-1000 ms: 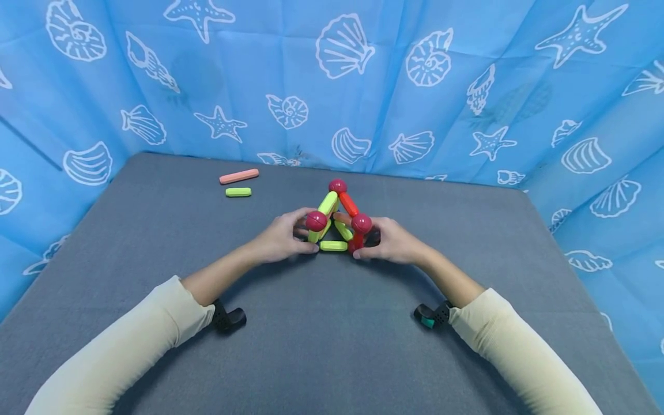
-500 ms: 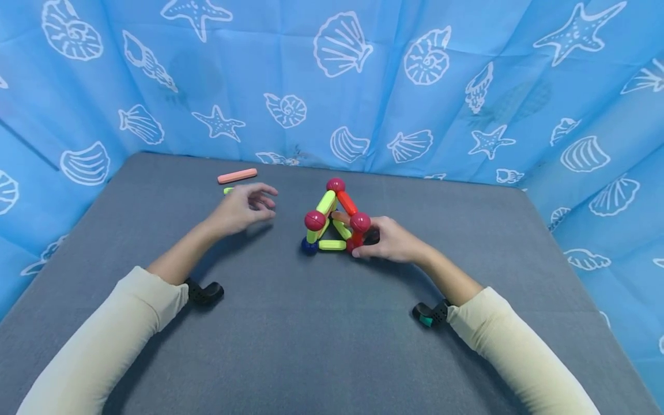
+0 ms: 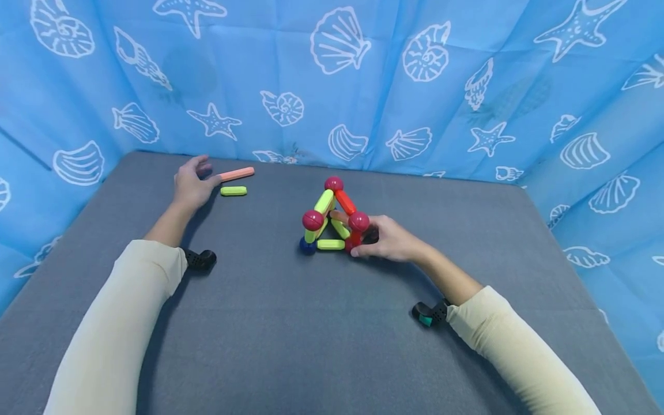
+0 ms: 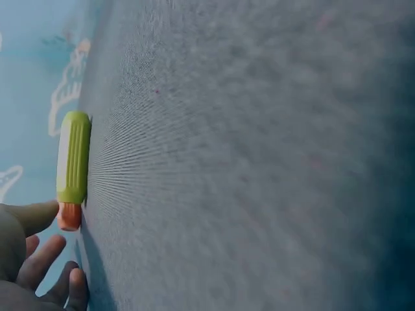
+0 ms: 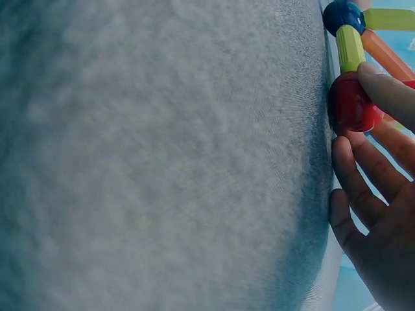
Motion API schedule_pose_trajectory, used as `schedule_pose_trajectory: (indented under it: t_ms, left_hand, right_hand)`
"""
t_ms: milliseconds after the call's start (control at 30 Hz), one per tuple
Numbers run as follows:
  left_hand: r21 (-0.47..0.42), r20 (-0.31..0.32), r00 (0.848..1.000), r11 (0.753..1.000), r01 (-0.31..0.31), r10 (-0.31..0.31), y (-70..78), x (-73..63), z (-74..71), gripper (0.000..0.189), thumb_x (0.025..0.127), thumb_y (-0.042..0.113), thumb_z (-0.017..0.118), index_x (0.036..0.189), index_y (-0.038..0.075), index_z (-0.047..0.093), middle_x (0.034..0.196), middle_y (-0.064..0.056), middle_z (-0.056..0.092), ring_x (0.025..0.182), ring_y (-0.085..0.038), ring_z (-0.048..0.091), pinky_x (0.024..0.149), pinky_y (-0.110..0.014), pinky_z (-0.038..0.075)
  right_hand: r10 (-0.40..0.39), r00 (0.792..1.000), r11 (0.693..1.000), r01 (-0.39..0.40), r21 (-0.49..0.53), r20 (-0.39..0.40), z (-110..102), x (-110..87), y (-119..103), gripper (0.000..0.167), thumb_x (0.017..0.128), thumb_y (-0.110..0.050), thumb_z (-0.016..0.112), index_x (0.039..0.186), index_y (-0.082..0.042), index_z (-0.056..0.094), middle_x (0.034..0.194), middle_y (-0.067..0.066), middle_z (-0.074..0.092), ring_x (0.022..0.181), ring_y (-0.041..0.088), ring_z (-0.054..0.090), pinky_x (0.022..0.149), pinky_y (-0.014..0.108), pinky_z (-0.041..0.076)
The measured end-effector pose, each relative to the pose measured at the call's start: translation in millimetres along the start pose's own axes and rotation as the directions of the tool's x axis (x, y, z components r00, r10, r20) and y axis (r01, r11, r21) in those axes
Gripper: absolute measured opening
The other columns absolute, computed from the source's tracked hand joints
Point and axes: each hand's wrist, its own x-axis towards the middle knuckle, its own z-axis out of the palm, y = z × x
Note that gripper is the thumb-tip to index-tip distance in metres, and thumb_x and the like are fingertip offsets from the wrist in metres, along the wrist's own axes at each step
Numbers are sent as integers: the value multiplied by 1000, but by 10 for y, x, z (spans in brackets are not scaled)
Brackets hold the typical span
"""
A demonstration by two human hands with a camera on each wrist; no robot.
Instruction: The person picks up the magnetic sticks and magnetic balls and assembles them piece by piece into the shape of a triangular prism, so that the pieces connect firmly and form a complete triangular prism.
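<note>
A magnetic ball-and-rod frame stands in the middle of the grey table, with dark red balls on top and green, red and orange rods. At its right side my right hand grips the lower red ball, thumb on the near side and fingers behind. My left hand is at the far left, its thumb right at the left end of a salmon-orange magnetic rod; its other fingers are spread apart. A shorter green magnetic rod lies just in front, overlapping the orange one in the left wrist view.
A blue curtain printed with white shells hangs behind the table and along its sides. The grey table top stretches toward me. A dark blue ball forms the frame's front left corner.
My left hand has let go of the frame and moved left and away from me to the orange rod's end. The right hand stays on the frame, which has not moved.
</note>
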Motion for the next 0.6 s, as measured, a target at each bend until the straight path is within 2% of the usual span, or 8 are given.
schedule_pose_trajectory:
  t_ms: [167, 300, 367, 500, 600]
  left_hand:
    - [40, 39, 999, 999, 16, -17, 5, 25, 13, 56, 98, 9, 62, 148, 1, 40, 137, -22, 57, 138, -39, 37, 106, -53, 37]
    - [47, 23, 999, 998, 30, -31, 22, 27, 14, 52, 98, 9, 62, 146, 1, 43, 133, -22, 60, 136, -39, 37, 105, -54, 37]
    - [24, 10, 999, 999, 38, -38, 21, 20, 10, 51, 98, 10, 62, 145, 1, 43, 131, -22, 61, 133, -38, 42, 103, -52, 39]
    - [-115, -12, 997, 990, 80, -82, 33, -16, -30, 53, 99, 15, 61, 147, 5, 41, 129, -19, 61, 123, -29, 52, 98, -43, 44]
    - [-279, 13, 991, 952, 129, -131, 89, -66, -93, 57, 99, 23, 62, 149, 9, 39, 126, -8, 60, 114, -21, 56, 95, -37, 46]
  right_hand:
    - [-2, 1000, 1000, 2, 8, -6, 12, -13, -20, 45, 82, -10, 81, 123, -1, 63, 109, 10, 70, 100, 26, 66, 89, 46, 53]
    - [3, 1000, 1000, -3, 26, -6, 20, -21, -34, 48, 83, -10, 80, 126, 1, 61, 112, 12, 70, 103, 27, 66, 91, 48, 52]
    - [5, 1000, 1000, -5, 26, -4, 23, -17, -33, 48, 83, -9, 80, 126, 1, 61, 112, 12, 70, 103, 27, 66, 91, 47, 52]
    - [1, 1000, 1000, -1, 12, -7, 22, -10, -29, 44, 82, -9, 80, 121, 0, 63, 109, 11, 70, 100, 26, 66, 88, 46, 53]
    - [-3, 1000, 1000, 3, 12, -11, 19, -6, -19, 40, 82, -7, 81, 118, 0, 65, 106, 10, 70, 98, 26, 65, 87, 46, 53]
